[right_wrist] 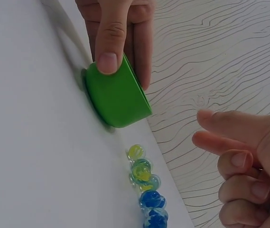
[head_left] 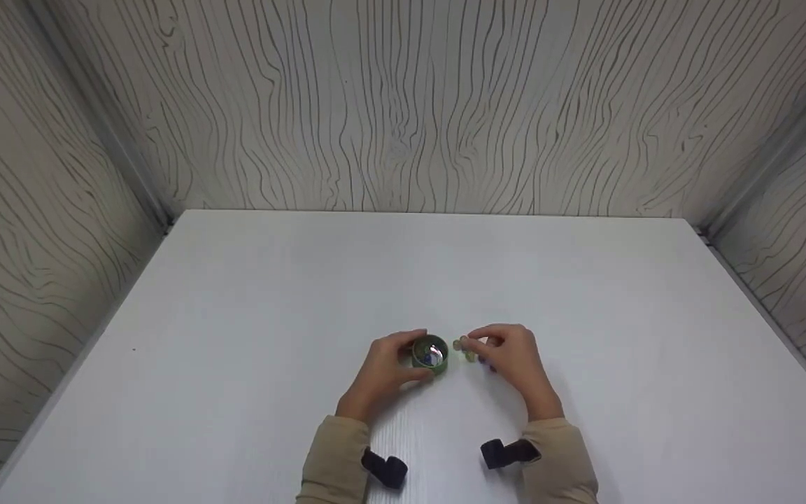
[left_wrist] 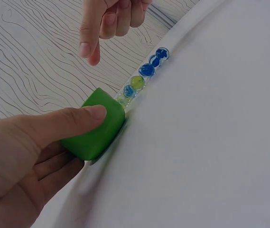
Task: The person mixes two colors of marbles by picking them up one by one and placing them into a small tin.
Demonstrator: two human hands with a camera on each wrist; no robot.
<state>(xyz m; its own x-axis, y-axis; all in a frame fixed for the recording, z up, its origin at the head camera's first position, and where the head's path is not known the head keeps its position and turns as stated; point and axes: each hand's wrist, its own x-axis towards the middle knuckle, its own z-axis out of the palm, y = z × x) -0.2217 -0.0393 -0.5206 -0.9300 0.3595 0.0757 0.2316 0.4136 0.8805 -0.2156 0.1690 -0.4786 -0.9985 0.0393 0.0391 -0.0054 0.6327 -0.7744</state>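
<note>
My left hand [head_left: 380, 369] grips a small green cup [head_left: 420, 367] by its sides, thumb on the near wall and fingers round the far one. The cup stands upright on the white table, with something shiny and bluish inside it in the head view. Just to its right lies a cluster of clear glass marbles [right_wrist: 141, 169] with yellow, green and blue swirls. Over these marbles hovers my right hand [head_left: 515, 353]. Its thumb and index finger [right_wrist: 241, 126] point toward the cup with a small gap between them, the other fingers are loosely curled, and nothing shows in its grasp.
The white table [head_left: 270, 280] spreads out around both hands. Wood-grain patterned panels [head_left: 403, 105] close it in at the back and on both sides. A black strap mount [head_left: 385, 470] sits on the left sleeve, another strap mount [head_left: 508, 453] on the right.
</note>
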